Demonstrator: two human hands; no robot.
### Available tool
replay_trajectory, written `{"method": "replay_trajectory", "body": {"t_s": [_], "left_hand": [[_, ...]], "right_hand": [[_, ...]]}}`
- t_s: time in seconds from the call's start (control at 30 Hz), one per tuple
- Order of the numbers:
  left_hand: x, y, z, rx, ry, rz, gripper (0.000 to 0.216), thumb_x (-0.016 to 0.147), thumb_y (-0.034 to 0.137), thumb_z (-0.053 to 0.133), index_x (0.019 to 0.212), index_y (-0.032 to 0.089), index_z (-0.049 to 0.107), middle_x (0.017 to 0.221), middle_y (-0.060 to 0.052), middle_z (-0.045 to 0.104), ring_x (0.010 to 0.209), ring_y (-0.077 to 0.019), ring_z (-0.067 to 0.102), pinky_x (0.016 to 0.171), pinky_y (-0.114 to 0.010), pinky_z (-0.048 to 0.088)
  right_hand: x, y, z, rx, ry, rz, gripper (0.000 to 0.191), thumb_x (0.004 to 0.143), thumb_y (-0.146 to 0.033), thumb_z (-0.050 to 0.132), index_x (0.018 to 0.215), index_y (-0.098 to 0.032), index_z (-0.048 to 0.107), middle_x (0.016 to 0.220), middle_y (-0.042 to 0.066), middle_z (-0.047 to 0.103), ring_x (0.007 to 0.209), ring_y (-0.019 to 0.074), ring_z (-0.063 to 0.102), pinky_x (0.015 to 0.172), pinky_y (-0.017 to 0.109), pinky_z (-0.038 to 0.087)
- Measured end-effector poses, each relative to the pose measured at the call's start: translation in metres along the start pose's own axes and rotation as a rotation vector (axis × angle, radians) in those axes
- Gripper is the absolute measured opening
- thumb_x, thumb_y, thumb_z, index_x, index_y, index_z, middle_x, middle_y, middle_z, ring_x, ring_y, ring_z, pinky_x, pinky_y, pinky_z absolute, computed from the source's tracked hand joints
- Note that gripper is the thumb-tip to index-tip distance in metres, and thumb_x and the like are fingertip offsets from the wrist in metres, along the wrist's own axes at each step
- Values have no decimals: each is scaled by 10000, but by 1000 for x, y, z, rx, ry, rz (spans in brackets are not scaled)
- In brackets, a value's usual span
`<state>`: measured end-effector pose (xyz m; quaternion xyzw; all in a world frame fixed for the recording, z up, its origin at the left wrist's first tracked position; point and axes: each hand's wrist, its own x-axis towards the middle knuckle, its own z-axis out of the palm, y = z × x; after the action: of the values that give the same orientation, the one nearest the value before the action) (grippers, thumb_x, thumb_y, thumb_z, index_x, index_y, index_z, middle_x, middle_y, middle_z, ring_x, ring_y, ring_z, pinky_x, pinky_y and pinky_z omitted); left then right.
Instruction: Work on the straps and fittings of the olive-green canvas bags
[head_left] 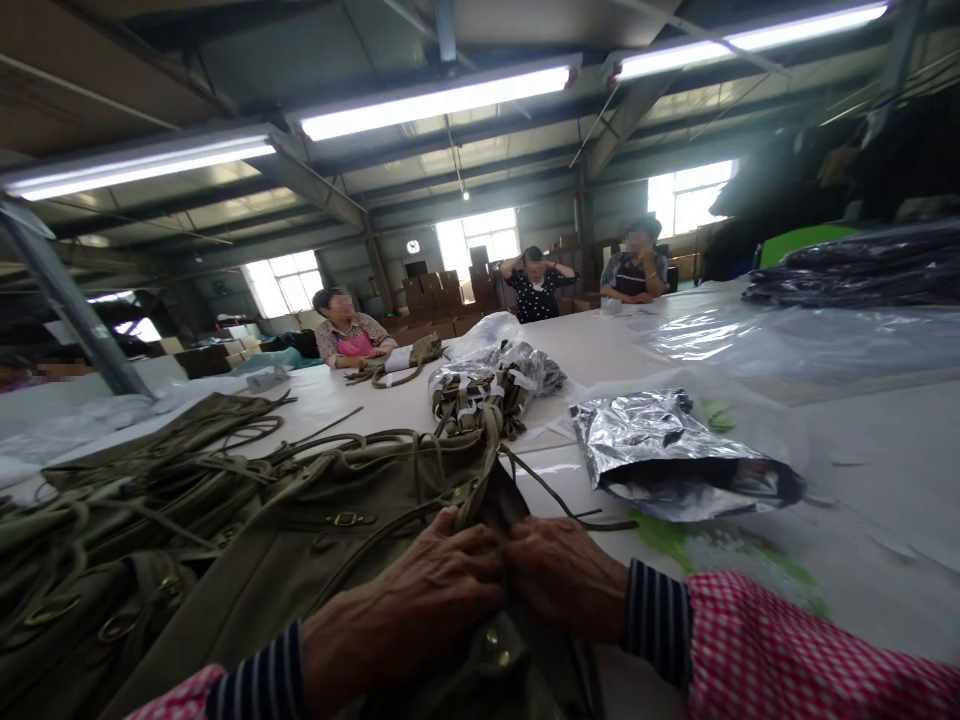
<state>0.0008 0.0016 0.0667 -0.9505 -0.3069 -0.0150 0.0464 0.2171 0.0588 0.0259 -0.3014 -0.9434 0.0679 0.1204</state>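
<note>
An olive-green canvas bag [360, 535] with thin straps, a brass buckle and metal eyelets lies right in front of me on the table. My left hand [427, 595] is closed on the bag near its upper edge. Close beside it, my right hand [566, 575] also grips the bag's fabric, with its fingertips hidden in the folds. The knuckles of both hands almost meet. A thin cord runs out from the bag past my right hand. More olive bags [82, 540] lie heaped to the left, their straps tangled.
A silver foil bag [652, 440] lies with its mouth open on the right of the white table [885, 430]. Beyond my bag is a plastic-wrapped olive bundle [484, 390]. Dark plastic-wrapped packs [862, 265] are stacked at right. Several people sit across the table.
</note>
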Motion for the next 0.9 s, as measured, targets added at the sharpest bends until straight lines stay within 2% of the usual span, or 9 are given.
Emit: {"method": "replay_trajectory", "body": {"t_s": [0.1, 0.2, 0.27, 0.33, 0.47, 0.53, 0.63, 0.8, 0.9], "left_hand": [[-6, -2, -11, -96, -86, -86, 194, 929, 183, 573, 1053, 311, 650, 1092, 31, 674, 1078, -188, 552, 1111, -413, 292], [-15, 2, -24, -182, -182, -249, 71, 927, 312, 623, 986, 279, 645, 1063, 24, 661, 1056, -212, 542, 1078, -446, 283], [-21, 7, -27, -210, -196, -338, 171, 948, 427, 605, 983, 262, 636, 1086, 11, 647, 1108, -240, 519, 1092, -490, 238], [-24, 12, -24, -227, -154, -375, 242, 986, 473, 540, 969, 248, 629, 1076, 6, 637, 1124, -239, 501, 1099, -492, 215], [-30, 14, -8, -242, -8, -345, 270, 1056, 358, 425, 897, 240, 607, 977, 18, 637, 999, -182, 500, 988, -383, 310], [-34, 11, 0, -231, 37, -338, 257, 1057, 301, 426, 874, 236, 596, 948, 20, 644, 967, -177, 504, 931, -363, 334], [-36, 3, 9, -201, 97, -324, 255, 1050, 308, 436, 862, 224, 586, 926, -1, 653, 970, -189, 519, 897, -363, 355], [-20, -11, 8, -168, 77, -259, 417, 1079, 370, 347, 783, 205, 590, 797, -2, 668, 785, -161, 530, 879, -356, 382], [-14, -22, -2, -153, 59, -194, 417, 1075, 398, 365, 787, 208, 600, 798, 7, 667, 781, -150, 537, 844, -328, 395]], "right_hand": [[20, 3, 3, -51, 3, 149, 141, 910, -191, 492, 959, -164, 621, 886, 93, 742, 788, 222, 702, 652, 302, 404], [35, -1, 16, -123, 40, 201, 235, 921, -173, 479, 1140, -141, 560, 840, 114, 741, 751, 257, 717, 641, 322, 423], [43, -6, 25, -155, 52, 189, 265, 942, -179, 474, 1196, -136, 532, 852, 133, 739, 781, 268, 722, 677, 330, 449], [52, -11, 31, -158, 41, 172, 266, 958, -181, 469, 1211, -129, 533, 880, 152, 739, 825, 269, 723, 719, 329, 468], [70, -21, 34, -115, 38, 143, 239, 966, -119, 416, 1106, -113, 609, 912, 168, 737, 838, 269, 718, 694, 328, 484], [78, -25, 33, -99, 54, 136, 243, 968, -121, 423, 1096, -109, 629, 996, 184, 734, 901, 272, 712, 699, 323, 488], [85, -28, 32, -80, 70, 149, 247, 982, -180, 455, 1140, -116, 634, 1087, 186, 727, 991, 263, 701, 748, 309, 490], [99, -20, 32, -53, 58, 192, 206, 971, -236, 497, 1019, -176, 687, 991, 124, 764, 939, 259, 724, 712, 303, 471], [108, -8, 32, -50, 40, 232, 208, 952, -287, 532, 986, -171, 701, 955, 128, 770, 906, 266, 733, 686, 300, 456]]}}
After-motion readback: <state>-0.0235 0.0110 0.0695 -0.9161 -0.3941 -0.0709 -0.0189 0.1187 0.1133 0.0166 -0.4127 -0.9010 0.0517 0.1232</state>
